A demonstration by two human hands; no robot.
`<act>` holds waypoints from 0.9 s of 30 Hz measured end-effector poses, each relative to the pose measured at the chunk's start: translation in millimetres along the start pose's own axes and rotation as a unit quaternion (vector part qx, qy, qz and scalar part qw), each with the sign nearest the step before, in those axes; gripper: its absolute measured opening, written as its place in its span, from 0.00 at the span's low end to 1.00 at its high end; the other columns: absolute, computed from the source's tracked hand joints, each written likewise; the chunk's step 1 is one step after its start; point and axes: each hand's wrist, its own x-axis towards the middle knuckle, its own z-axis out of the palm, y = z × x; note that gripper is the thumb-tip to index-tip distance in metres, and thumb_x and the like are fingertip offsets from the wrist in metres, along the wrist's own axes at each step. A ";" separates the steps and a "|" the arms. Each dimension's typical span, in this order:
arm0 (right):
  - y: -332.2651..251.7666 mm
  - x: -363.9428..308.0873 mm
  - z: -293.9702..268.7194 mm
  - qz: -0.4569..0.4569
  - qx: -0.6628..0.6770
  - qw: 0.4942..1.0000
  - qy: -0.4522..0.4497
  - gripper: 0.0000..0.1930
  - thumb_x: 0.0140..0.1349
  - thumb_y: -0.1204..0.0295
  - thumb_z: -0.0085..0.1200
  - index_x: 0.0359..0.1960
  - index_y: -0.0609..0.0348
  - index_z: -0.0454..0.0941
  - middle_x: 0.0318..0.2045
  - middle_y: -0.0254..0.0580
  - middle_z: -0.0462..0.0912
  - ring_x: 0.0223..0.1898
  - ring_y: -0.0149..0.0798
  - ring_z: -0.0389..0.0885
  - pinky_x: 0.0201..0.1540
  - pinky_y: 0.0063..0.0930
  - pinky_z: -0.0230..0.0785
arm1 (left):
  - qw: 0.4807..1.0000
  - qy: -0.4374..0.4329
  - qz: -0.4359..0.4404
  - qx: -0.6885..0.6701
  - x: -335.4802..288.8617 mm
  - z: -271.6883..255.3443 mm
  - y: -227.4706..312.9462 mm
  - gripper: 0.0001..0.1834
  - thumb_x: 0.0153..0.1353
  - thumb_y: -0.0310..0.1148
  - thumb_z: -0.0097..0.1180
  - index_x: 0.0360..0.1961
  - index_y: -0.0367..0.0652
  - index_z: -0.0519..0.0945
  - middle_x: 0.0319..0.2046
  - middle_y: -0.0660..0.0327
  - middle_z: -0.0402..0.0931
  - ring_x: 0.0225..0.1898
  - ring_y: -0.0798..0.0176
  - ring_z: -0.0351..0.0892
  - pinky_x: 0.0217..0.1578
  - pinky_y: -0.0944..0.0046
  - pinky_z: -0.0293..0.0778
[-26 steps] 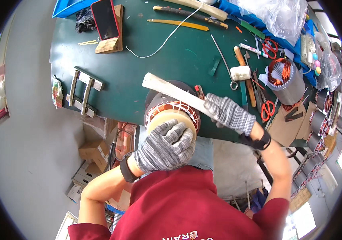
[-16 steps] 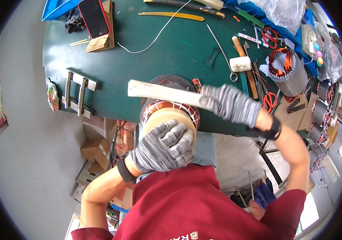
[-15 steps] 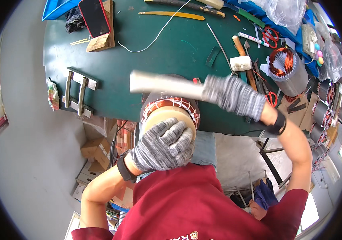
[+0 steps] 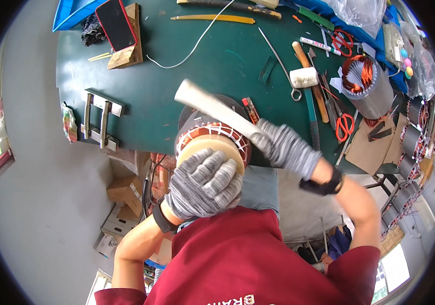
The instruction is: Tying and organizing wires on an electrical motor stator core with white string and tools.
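Note:
My left hand [image 4: 205, 183], in a grey knit glove, is closed over the near side of a round tan block [image 4: 215, 146]. That block lies against the end of a motor stator, whose copper winding [image 4: 212, 129] is laced with white cord; part of its dark body [image 4: 189, 121] shows beyond. In my right hand [image 4: 290, 151], also gloved and slightly blurred, is a pale, flat wooden bat [image 4: 217, 107]. The bat slants up to the left above the stator's far side; whether it touches anything, I cannot tell.
On the green table [image 4: 161, 101] at right lie a white-headed mallet [image 4: 304, 78], red-handled scissors [image 4: 345, 128] and another stator [image 4: 372, 91]. A metal frame [image 4: 103, 119] stands left; a phone [image 4: 117, 25] rests on wood at far left. Cardboard boxes [image 4: 126, 192] are below left.
My right hand has come down and closer to my body, and the bat has turned from nearly level to a slant. My left hand stays on the tan block.

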 end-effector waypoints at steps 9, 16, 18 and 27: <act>-3.5 -30.4 17.6 0.096 0.066 0.993 0.008 0.17 0.65 0.65 0.46 0.45 0.69 0.72 0.36 0.65 0.77 0.38 0.59 0.79 0.38 0.49 0.74 | 0.992 0.032 -0.117 0.040 1.8 3.7 13.4 0.15 0.39 0.38 0.63 0.32 0.51 0.80 0.39 0.59 0.75 0.43 0.51 0.76 0.42 0.48 0.74; -18.3 -24.1 40.8 0.091 -0.108 0.978 0.153 0.14 0.59 0.69 0.50 0.44 0.64 0.73 0.39 0.60 0.77 0.39 0.54 0.79 0.38 0.43 0.73 | 0.989 0.058 -0.125 0.045 0.7 3.9 14.4 0.17 0.37 0.38 0.63 0.33 0.51 0.81 0.40 0.60 0.74 0.43 0.52 0.75 0.41 0.48 0.74; 5.9 -33.8 11.6 -0.043 -0.072 0.989 0.122 0.13 0.60 0.70 0.50 0.43 0.64 0.73 0.38 0.60 0.77 0.37 0.54 0.79 0.36 0.41 0.74 | 0.992 0.047 -0.111 0.041 0.4 3.9 12.3 0.17 0.37 0.38 0.63 0.33 0.51 0.81 0.40 0.60 0.74 0.43 0.52 0.75 0.41 0.49 0.74; 16.8 -15.4 -20.2 -0.089 -0.034 0.995 0.026 0.18 0.64 0.59 0.50 0.39 0.65 0.75 0.25 0.59 0.78 0.29 0.55 0.79 0.31 0.40 0.73 | 0.990 -0.035 0.138 -0.022 -0.7 -7.2 -14.6 0.14 0.41 0.40 0.60 0.33 0.52 0.82 0.38 0.62 0.75 0.43 0.55 0.77 0.43 0.54 0.75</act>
